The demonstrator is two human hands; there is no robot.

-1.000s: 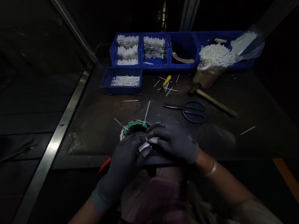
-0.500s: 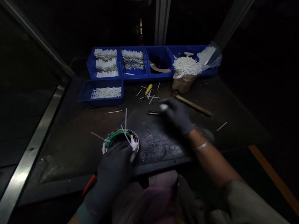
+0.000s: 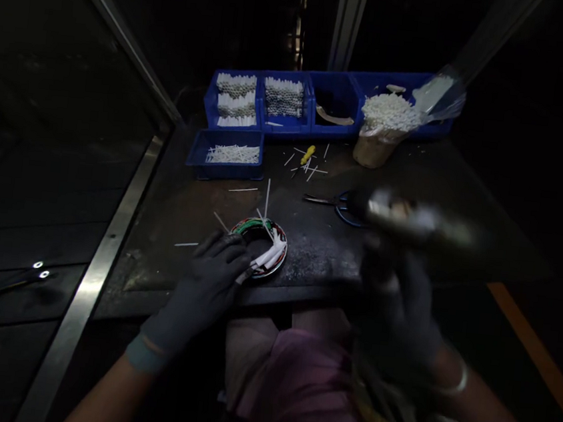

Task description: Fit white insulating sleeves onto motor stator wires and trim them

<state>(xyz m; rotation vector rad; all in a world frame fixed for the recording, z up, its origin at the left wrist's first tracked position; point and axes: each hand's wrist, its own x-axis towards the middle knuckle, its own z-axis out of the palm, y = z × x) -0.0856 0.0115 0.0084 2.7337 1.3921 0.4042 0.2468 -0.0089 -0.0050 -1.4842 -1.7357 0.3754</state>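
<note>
round wire coil w/ green and red-white windings [image 3: 254, 226] lies flat on the dark scuffed metal desk [image 3: 316, 268], close to the near edge, just in front of the person. thin white plastic sticks [image 3: 267, 199] poke up and out of it at diff angles, and short white tubes [image 3: 269, 257] sit along its right side.

left hand [image 3: 197, 293], in a dark grey glove w/ teal cuff, is low and spread, fingers draped over the coil's near rim. no clear pinch, can't tell if it's gripping. right hand [image 3: 397, 304], also gloved, is raised off the desk and badly blurred, fingers curled around a pale blurry object [image 3: 396, 213]; can't tell what it is or how it's held.

coil prob feels fairly heavy and stiff for its size, sticks light, thin, easy to bend or knock out. best hold is prob the outer rim, not the sticks.

further back: blue plastic parts bins [image 3: 285, 107] w/ bundled white pieces, small blue tray of white sticks [image 3: 231, 155], yellow-handled screwdriver [image 3: 308, 154] among loose sticks, blue-handled scissors [image 3: 349, 208] partly behind the right hand, and a tan bag of white fluffy bits [image 3: 386, 124].
</note>
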